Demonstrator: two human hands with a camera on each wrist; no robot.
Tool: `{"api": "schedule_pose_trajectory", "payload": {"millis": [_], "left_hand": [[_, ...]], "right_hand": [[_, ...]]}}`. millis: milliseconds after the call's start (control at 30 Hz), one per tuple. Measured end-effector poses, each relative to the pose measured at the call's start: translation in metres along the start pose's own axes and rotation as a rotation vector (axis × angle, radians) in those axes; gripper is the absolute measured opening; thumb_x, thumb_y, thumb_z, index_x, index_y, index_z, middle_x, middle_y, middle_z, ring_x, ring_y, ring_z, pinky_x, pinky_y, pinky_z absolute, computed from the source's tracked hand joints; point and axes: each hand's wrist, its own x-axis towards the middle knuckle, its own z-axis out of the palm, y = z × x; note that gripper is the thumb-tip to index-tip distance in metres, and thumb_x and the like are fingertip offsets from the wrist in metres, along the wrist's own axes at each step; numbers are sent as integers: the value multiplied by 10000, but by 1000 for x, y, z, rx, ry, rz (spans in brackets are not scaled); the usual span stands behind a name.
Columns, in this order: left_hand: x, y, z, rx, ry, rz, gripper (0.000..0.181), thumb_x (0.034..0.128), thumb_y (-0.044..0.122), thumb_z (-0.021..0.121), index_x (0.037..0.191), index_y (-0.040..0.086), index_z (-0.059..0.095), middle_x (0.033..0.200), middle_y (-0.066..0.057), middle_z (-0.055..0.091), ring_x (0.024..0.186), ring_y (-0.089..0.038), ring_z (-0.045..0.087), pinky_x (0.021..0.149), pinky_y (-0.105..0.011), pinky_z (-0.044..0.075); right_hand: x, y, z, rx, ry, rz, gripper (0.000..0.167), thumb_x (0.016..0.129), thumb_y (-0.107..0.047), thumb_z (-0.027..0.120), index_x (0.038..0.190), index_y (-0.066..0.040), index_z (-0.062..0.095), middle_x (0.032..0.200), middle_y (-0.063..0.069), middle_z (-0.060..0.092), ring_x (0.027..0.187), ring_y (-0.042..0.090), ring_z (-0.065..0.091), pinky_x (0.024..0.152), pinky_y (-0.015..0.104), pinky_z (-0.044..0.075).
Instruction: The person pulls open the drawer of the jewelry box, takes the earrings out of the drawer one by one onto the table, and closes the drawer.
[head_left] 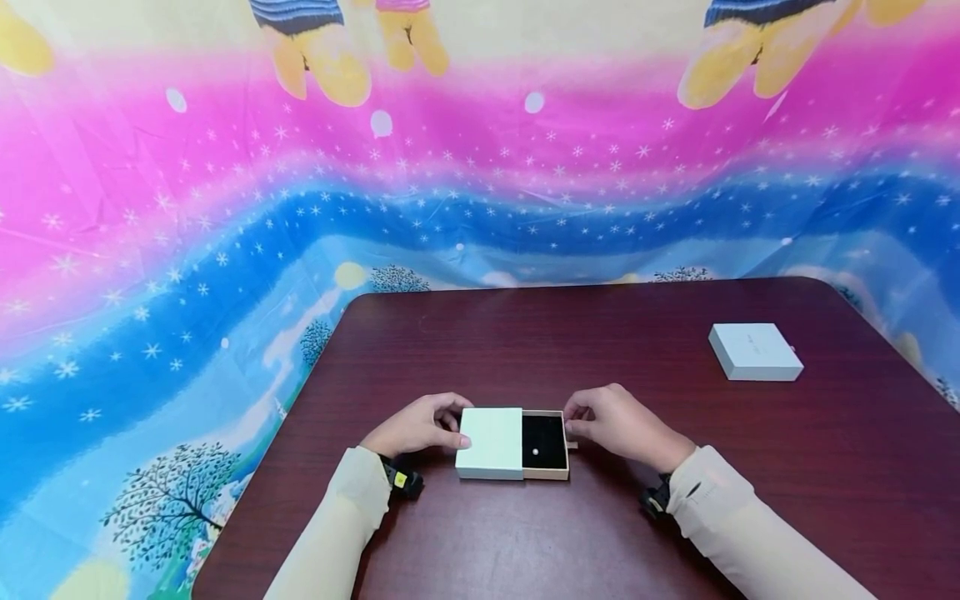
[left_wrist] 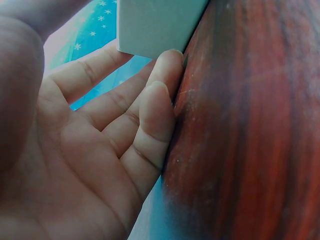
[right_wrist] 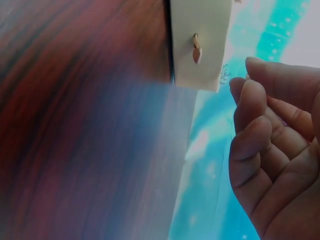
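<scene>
A pale box (head_left: 489,443) lies on the table with its drawer (head_left: 546,474) partly out to the right. Black padding (head_left: 547,429) fills the drawer, and one small white bead (head_left: 536,452) sits on it. My left hand (head_left: 416,427) grips the left end of the box, thumb on top; in the left wrist view its fingers reach the box end (left_wrist: 160,27). Beside the drawer's right end is my right hand (head_left: 626,425). The right wrist view shows its thumb and fingertips pinching a tiny pale thing (right_wrist: 247,76), apart from the drawer front (right_wrist: 200,75) and its ribbon tab (right_wrist: 197,53).
A second white box (head_left: 756,352), closed, stands at the right rear of the dark red table (head_left: 525,350). Behind the table and along its left side hangs a colourful patterned cloth (head_left: 480,167).
</scene>
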Motion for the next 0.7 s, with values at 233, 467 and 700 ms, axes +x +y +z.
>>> {"api": "schedule_pose_trajectory", "payload": {"millis": [233,467,700], "left_hand": [[0,0,0,0,1,-2,517,840,193,788,1288,52,573,964,-103,635,906,-281,592,732,-353,492],[0,1,0,-2,-3,-1,525,844,193,785,1297,48,566,968,-105,636,914,-284,592,738,-354,491],[-1,3,0,0,6,-3,527,837,188,790,1292,38,569,961,-102,637,910,-286,592,737,-358,493]], "right_hand": [[-1,3,-1,19,2,16,88,875,-97,729,893,-183,715,754,-135,642,709,25,595,625,264,494],[-2,5,-3,13,10,14,83,860,-90,740,884,-166,715,742,-143,631,698,34,590,616,269,491],[-3,8,-2,11,12,14,74,853,-89,748,889,-146,716,738,-144,627,690,37,588,614,264,494]]}}
